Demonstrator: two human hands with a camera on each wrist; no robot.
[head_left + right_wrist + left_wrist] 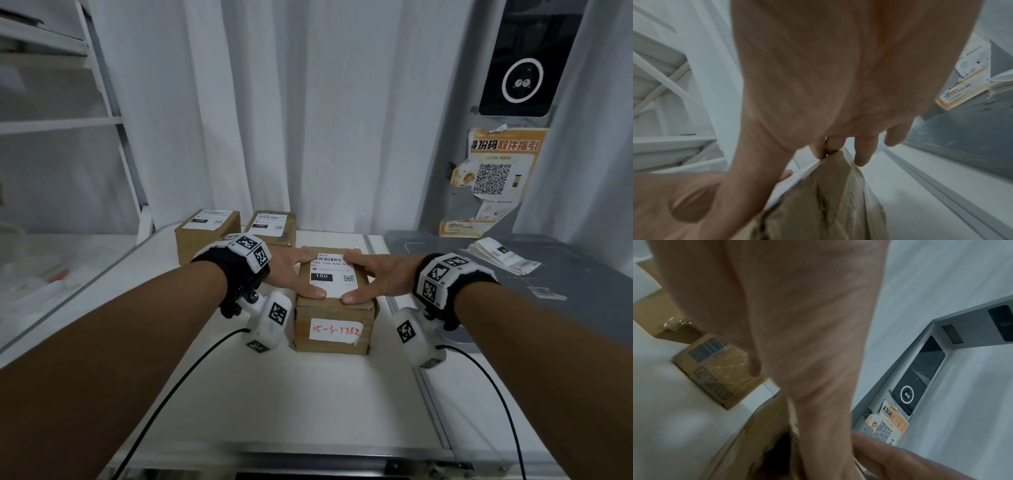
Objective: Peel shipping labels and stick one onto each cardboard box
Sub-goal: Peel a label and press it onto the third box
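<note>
A brown cardboard box (332,323) stands in the middle of the white table, with a handwritten sticker on its near side. On its top lies a white shipping label (334,279) with a barcode and "150". My left hand (303,274) lies flat on the left part of the label and my right hand (368,277) on the right part, fingers stretched out, thumbs pressing its near edge. The wrist views show my left palm (797,321) and right palm (838,81) close over the box (828,194). Two more boxes (205,236) (274,228) at the back each carry a label.
A loose stack of labels (503,260) lies on the grey counter (565,291) to the right. A grey kiosk with an orange QR poster (496,168) stands behind it. White shelving (68,120) is at the left, curtains behind. Wrist-camera cables (178,387) trail over the table.
</note>
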